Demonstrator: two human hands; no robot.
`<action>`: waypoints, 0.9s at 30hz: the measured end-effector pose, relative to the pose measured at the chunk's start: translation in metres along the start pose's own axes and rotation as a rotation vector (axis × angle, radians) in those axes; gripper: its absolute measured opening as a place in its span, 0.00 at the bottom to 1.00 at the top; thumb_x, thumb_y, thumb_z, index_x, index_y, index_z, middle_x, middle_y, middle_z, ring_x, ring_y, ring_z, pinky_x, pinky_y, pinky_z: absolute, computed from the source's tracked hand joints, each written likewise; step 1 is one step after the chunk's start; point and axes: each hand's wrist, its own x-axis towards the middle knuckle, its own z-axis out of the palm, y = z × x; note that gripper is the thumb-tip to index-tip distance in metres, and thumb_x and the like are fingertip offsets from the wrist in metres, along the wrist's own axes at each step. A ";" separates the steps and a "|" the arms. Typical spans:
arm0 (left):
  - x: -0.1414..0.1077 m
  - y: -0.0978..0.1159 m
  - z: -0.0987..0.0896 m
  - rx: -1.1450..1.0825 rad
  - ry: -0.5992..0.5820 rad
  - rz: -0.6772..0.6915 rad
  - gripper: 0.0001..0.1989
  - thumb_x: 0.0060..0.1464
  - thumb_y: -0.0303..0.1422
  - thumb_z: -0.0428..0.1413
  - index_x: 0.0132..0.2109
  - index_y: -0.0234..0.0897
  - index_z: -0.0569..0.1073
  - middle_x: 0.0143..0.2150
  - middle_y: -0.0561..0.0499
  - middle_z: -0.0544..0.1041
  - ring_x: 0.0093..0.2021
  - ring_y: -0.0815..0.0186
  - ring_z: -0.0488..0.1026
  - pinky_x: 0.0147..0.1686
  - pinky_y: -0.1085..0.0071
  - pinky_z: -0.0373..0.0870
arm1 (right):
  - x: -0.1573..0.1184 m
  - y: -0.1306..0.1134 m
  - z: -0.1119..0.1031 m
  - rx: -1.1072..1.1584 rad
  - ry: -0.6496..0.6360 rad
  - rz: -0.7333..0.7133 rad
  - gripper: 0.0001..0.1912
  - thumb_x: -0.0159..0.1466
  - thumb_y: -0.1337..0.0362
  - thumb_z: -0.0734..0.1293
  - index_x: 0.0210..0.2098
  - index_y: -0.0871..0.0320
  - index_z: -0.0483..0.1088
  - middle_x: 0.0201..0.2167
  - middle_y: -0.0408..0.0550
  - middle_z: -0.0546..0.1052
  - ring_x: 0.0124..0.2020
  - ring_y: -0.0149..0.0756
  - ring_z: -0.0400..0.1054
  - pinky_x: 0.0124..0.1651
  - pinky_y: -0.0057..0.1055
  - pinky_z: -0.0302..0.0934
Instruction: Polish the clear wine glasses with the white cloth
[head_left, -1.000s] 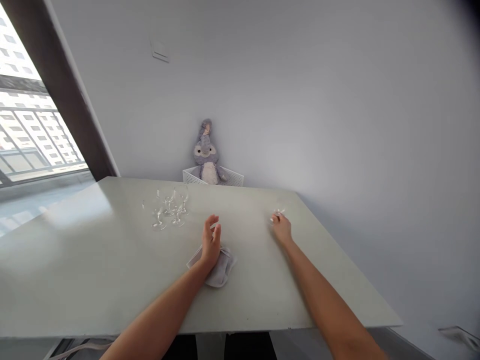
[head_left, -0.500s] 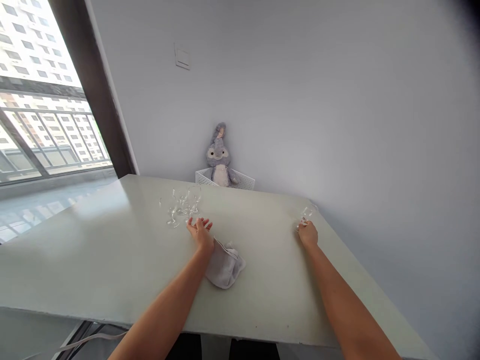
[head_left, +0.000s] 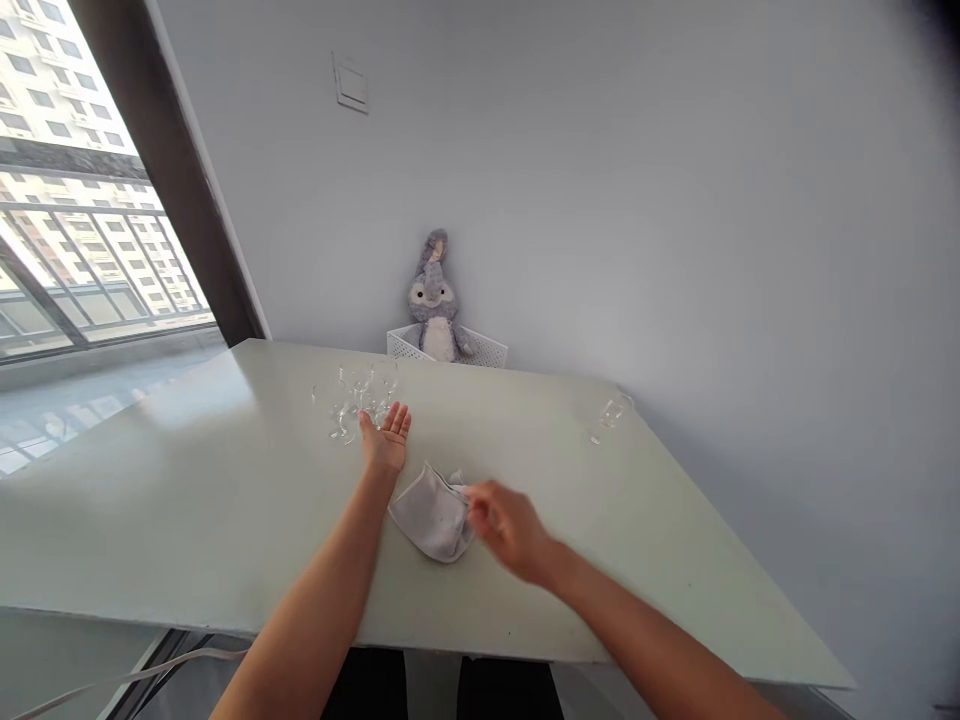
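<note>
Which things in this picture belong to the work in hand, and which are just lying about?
In the work, it seems:
left hand, open beside the clustered glasses
right hand, near the cloth
lone glass on the right

Apart from it, seemingly:
plush toy
white basket
wall switch
pale cord

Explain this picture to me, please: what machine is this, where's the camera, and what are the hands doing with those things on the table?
There is no machine here, just a person's two bare hands. The camera is worn on the head, looking forward and down. On the pale table lie a light grey cloth and a cluster of clear stemmed glasses; another stemmed glass is apart at the far right. The left hand is open, palm up, beside the cluster, and holds nothing. The right hand is blurred at the cloth's right edge; I can't tell whether it grips it. Behind the table, a grey plush toy sits in a white basket.
</note>
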 end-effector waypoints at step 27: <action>-0.056 -0.035 0.020 0.287 -0.416 0.039 0.16 0.49 0.41 0.54 0.44 0.41 0.64 0.45 0.47 0.72 0.38 0.67 0.73 0.42 0.64 0.67 | 0.016 0.037 -0.006 1.133 0.756 0.672 0.22 0.58 0.49 0.60 0.44 0.58 0.66 0.38 0.51 0.74 0.31 0.39 0.70 0.31 0.34 0.63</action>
